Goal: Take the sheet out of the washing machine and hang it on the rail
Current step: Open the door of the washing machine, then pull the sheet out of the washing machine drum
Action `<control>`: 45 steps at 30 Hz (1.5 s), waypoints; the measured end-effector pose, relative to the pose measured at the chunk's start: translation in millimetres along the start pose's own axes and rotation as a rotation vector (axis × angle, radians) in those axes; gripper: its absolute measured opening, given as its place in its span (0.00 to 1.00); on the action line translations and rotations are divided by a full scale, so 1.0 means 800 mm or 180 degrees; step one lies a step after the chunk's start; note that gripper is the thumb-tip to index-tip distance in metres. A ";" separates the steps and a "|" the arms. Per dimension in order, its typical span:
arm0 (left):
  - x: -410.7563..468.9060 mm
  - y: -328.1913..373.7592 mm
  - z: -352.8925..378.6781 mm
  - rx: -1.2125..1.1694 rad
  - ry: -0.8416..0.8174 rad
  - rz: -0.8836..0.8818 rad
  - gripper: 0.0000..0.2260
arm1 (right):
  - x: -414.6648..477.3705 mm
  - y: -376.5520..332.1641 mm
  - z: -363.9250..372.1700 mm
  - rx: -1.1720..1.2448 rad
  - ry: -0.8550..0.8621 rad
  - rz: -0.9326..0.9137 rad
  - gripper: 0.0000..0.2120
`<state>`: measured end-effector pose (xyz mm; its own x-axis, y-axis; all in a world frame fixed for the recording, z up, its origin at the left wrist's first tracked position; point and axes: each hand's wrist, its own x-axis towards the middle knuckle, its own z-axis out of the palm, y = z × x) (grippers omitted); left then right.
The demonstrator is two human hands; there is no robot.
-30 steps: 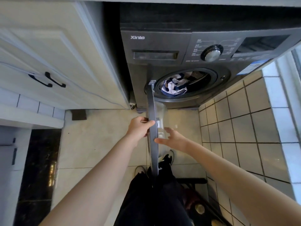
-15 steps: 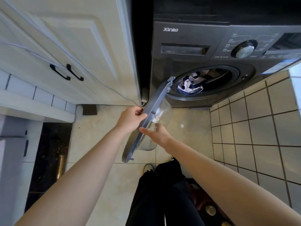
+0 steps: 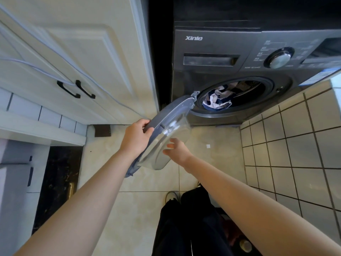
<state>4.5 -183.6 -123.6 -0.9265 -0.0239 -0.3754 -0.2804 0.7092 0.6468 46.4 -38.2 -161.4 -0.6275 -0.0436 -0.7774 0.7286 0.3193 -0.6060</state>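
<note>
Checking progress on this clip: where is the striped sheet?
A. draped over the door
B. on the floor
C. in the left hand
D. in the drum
D: the blue-and-white sheet lies bunched inside the drum, past the open door, and the left hand grips only the door's rim.

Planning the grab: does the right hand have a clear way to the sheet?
Probably yes: the door stands wide open, gripped by the left hand, and nothing lies between the right hand and the sheet.
</note>
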 end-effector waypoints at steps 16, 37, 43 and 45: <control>0.045 0.118 0.167 0.1091 0.0006 0.1642 0.17 | 0.034 0.098 -0.234 -0.1801 0.0787 -0.0247 0.28; 0.330 0.102 0.430 0.3452 0.0257 0.1634 0.27 | 0.385 0.148 -0.409 -0.4023 0.1742 -0.1157 0.41; 0.356 0.088 0.462 0.3826 0.0074 0.1491 0.26 | 0.437 0.147 -0.391 -0.4063 0.1299 -0.0960 0.48; 0.359 0.085 0.466 0.3905 0.0084 0.1582 0.26 | 0.446 0.150 -0.391 -0.4190 0.1251 -0.0947 0.43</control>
<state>-186.7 120.1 -434.9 -0.8725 0.4182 -0.2525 0.4825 0.8190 -0.3105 -175.9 280.3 -458.6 -0.9048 -0.0714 -0.4199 -0.0937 0.9951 0.0327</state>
